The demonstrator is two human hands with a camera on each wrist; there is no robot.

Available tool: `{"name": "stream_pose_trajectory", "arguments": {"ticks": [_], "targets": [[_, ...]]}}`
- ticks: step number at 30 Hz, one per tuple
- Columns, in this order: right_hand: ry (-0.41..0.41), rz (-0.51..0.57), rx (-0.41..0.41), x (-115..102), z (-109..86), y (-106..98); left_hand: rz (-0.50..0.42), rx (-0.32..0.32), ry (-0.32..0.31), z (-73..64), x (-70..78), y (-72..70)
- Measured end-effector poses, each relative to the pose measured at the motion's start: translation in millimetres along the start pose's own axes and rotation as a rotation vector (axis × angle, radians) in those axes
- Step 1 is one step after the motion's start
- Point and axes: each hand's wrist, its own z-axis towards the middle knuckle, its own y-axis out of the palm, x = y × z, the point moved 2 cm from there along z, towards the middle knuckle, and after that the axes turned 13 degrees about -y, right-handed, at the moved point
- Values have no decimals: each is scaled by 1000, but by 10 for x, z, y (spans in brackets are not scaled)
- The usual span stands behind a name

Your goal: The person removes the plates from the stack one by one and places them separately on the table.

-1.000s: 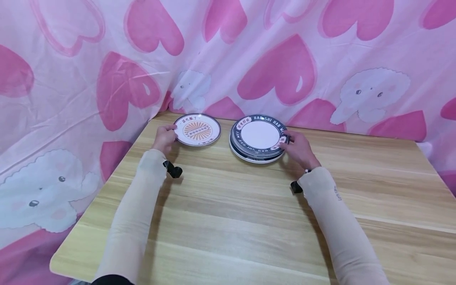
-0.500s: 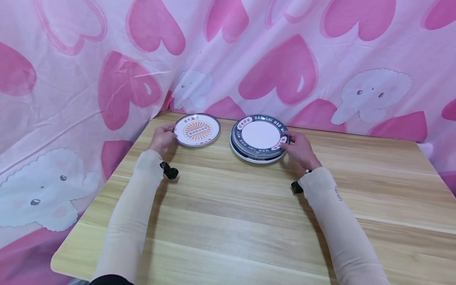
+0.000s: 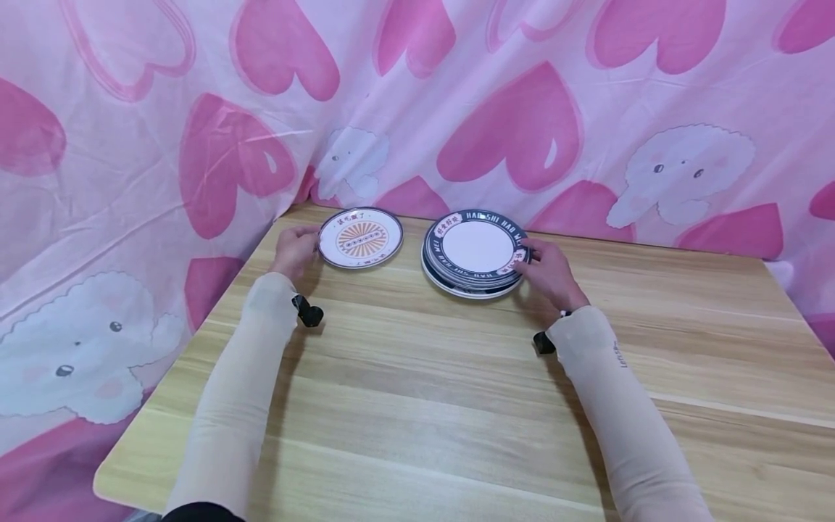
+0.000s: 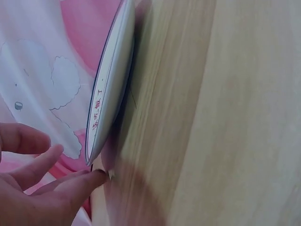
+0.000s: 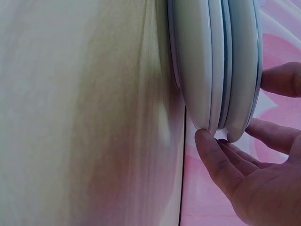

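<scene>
At the back left of the table, a small white plate (image 3: 362, 238) with an orange sunburst and red lettering lies flat. My left hand (image 3: 296, 251) is at its left rim. In the left wrist view the fingers (image 4: 70, 186) are spread, with a gap between thumb and forefinger and the plate's edge (image 4: 110, 84) just beyond them. Right of it stands a stack of plates (image 3: 478, 250), the top one dark-rimmed with white letters. My right hand (image 3: 551, 273) holds the stack's right edge, fingers (image 5: 216, 155) spanning several rims, upper ones on the top plate.
The wooden table (image 3: 417, 406) extends toward me and to the right. A pink curtain (image 3: 509, 130) with hearts hangs behind the plates and along the left side. Black wrist cameras (image 3: 308, 312) are strapped to both wrists.
My left hand has eased slightly left, its fingers coming away from the small plate's rim. The right hand and the stack have stayed in place.
</scene>
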Motion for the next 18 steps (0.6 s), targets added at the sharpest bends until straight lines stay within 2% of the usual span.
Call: {"name": "stream_pose_trajectory", "arguments": {"ticks": [5,9,13,15,18], "targets": [[-45,7,12,21,-18,-9,66,90,45,-80,58,9],[-72,15,21,19,-27,-7,83,117,76,-124,89,12],[-60,16,25,13,-28,-5,48,174,196,-158,126,74],[-54,21,30,11,-28,-2,36,171,264,-184,158,140],[-51,29,43,6,-27,3,-5,105,325,-225,201,255]]}}
